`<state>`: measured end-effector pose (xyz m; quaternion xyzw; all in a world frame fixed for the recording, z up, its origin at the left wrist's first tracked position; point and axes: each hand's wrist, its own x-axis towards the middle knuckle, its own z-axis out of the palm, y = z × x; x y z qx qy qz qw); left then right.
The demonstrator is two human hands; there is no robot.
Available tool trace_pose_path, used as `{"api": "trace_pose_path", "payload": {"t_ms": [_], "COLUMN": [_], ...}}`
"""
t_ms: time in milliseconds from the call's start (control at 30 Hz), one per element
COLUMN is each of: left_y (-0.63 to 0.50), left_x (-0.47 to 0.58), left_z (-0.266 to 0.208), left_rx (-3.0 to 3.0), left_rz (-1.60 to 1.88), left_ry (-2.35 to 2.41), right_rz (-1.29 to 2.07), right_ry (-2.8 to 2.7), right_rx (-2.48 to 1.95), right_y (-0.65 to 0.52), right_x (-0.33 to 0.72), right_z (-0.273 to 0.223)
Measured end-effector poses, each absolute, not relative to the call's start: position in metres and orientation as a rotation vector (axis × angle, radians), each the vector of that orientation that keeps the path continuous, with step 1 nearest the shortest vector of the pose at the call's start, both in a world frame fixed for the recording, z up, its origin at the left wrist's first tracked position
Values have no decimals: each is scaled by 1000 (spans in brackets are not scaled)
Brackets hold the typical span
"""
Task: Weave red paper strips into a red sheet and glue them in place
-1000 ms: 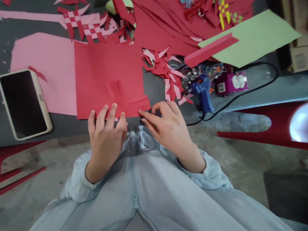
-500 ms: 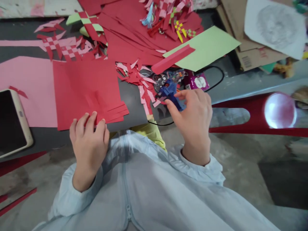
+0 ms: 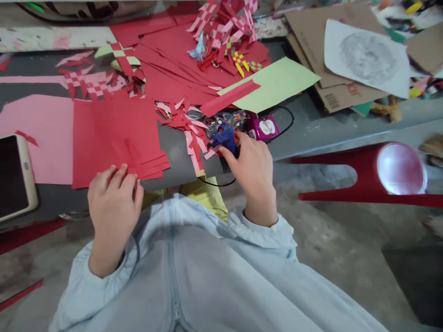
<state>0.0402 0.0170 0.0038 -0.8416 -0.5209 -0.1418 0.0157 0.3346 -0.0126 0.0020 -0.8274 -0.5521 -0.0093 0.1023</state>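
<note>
My right hand (image 3: 254, 168) has its thumb and fingers around a blue glue gun (image 3: 224, 136) lying among scraps near the table's front edge. A black cord (image 3: 221, 185) loops below it, past the edge. Fingers loosely stretched, my left hand (image 3: 114, 198) rests at the lower edge of a stack of red paper squares (image 3: 116, 138). Part of the stack lies over a pink sheet (image 3: 51, 147). Woven red and pink paper strips (image 3: 195, 131) lie between the stack and the glue gun.
A phone (image 3: 14, 177) lies at the left edge. A purple box (image 3: 265, 127) sits beside the glue gun, below a green sheet (image 3: 277, 85). Behind are red sheets (image 3: 173, 60); cardboard (image 3: 332, 99) with a drawing (image 3: 367, 57) lies right. A red stool (image 3: 367, 173) stands beside the table.
My right hand has come down around the glue gun, its thumb and fingers closing on it. My left hand stays by the red paper. The whole view has shifted.
</note>
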Motion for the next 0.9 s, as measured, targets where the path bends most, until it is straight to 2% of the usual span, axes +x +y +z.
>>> {"api": "trace_pose_path", "payload": {"t_ms": [233,600,733,900], "left_y": [18,24,22,21], "left_x": [46,48,52,57], "left_z": [9,14,16,17], "left_rx": [-2572,-2616,-2616,-2618], "left_rz": [-314,-322,-309,-289], "left_ry": [-1611,-1743,-1777,-1831], "right_rz": [-44,-19,222,756], "right_ry": [-1642,-1703,-1655,-1513], "right_rx": [-2384,-2100,-1883,-1577], "right_y": [-9,-48,-63,-72], "right_x": [337,334,334,330], "right_z": [-5,7,7,1]}}
